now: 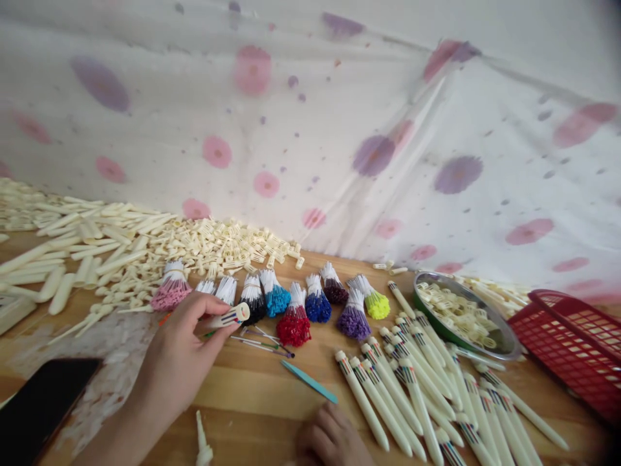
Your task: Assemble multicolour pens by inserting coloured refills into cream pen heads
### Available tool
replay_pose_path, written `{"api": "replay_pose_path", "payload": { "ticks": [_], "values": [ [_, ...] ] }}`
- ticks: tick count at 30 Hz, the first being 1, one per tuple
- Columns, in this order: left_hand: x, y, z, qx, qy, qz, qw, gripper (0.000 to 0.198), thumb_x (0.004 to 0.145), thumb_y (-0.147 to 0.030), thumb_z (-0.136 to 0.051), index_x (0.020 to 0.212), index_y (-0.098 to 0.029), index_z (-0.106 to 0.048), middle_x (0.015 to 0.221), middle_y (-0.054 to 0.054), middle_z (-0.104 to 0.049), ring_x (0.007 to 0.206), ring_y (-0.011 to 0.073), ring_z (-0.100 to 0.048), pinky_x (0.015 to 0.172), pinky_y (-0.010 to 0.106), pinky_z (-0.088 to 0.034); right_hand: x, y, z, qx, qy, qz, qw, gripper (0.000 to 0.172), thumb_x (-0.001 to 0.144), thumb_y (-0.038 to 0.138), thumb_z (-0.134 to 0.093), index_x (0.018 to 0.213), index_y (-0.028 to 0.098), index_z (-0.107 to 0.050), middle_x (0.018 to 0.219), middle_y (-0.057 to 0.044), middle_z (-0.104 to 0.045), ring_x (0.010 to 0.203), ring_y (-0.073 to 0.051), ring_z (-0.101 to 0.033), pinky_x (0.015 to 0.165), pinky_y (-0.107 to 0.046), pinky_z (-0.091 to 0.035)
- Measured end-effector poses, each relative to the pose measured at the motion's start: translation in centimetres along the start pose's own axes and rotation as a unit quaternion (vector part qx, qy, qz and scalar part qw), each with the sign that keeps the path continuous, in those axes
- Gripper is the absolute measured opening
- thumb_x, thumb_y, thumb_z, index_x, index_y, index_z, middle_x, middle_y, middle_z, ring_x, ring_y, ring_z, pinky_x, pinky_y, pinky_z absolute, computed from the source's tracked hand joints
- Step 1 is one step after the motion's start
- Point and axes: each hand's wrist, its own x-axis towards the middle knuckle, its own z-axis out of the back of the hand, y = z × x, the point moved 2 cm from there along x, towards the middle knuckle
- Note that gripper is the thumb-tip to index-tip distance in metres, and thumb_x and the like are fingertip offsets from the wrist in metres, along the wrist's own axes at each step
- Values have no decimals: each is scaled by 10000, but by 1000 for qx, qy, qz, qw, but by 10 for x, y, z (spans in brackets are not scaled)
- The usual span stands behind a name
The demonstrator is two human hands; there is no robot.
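My left hand (177,362) pinches a cream multicolour pen top (233,316) between thumb and fingers. Coloured sliders show in its slots, and its round end points right. Low in the view, my right hand (334,435) has its fingers curled in; whether anything is inside them is hidden. Just beyond it lies a slim teal tool (309,382), perhaps tweezers. A few loose thin refills (264,343) lie past my left hand. Behind them stand bundles of refills with coloured ends, among them red (294,320), purple (354,317) and yellow (376,301).
Assembled pens (388,388) lie piled at right, near a metal bowl (507,346) of cream parts and a red basket (567,349). Heaps of cream parts (218,243) and barrels (107,239) fill the back left. A dark phone (48,404) lies at left.
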Motion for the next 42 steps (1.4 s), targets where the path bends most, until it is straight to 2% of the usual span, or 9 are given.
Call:
{"api": "replay_pose_path", "payload": {
  "ticks": [4,9,16,22,28,31,35,39,42],
  "values": [
    [3,5,3,22,43,10,999,84,728,-297,-576,750,-232,-529,779,6,-615,762,201,-612,682,304,-496,42,-1,-13,-77,4,-63,995,106,809,143,-590,729,200,-551,712,-8,-604,683,-172,-520,631,-276,-429],
    [6,6,5,67,156,19,985,58,733,-239,-566,721,-231,-510,760,-9,-605,746,201,-607,668,310,-468,95,0,7,-7,-50,-107,993,98,792,91,-579,775,188,-578,782,-25,-611,751,-184,-511,694,-290,-416],
    [8,0,12,97,145,-20,984,50,726,-193,-543,720,-236,-520,765,-16,-604,736,190,-591,656,286,-448,134,-20,22,37,-126,-140,981,126,839,142,-522,740,187,-586,747,-28,-615,735,-179,-516,677,-279,-406],
    [11,9,13,70,132,-11,989,25,737,-246,-553,721,-238,-534,763,4,-622,732,204,-607,649,294,-473,122,-58,57,30,-217,-210,953,192,885,286,-440,783,178,-562,744,-44,-609,720,-184,-545,673,-287,-416],
    [6,12,-2,24,110,-3,994,56,722,-288,-591,732,-245,-556,762,-7,-638,742,207,-625,656,290,-487,87,-92,94,-10,-266,-297,917,294,902,377,-398,687,193,-475,576,21,-513,533,-137,-484,515,-230,-365],
    [-1,8,-14,-23,103,11,994,80,721,-285,-609,743,-242,-545,787,-10,-638,746,187,-630,651,262,-495,79,-87,89,-18,-252,-292,922,354,895,399,-408,602,201,-428,502,43,-430,466,-122,-423,459,-220,-320],
    [-8,1,-28,-67,111,28,991,94,706,-256,-636,720,-234,-546,782,-10,-637,737,165,-634,619,222,-507,80,-52,75,-6,-226,-238,945,437,904,405,-393,520,198,-425,485,20,-447,481,-127,-452,481,-228,-327],
    [-11,1,-33,-66,100,25,992,103,684,-246,-659,706,-229,-560,767,-12,-637,728,161,-634,624,213,-513,85,-19,69,13,-150,-107,983,272,920,328,-393,859,183,-615,679,-30,-613,644,-154,-563,611,-246,-392],
    [-13,6,-35,-64,88,11,994,111,686,-260,-661,722,-235,-559,782,-16,-634,744,160,-634,676,222,-511,91,-35,71,-36,-78,-220,972,242,909,334,-401,928,194,-597,737,-27,-635,680,-150,-589,643,-239,-405]
  ]
}}
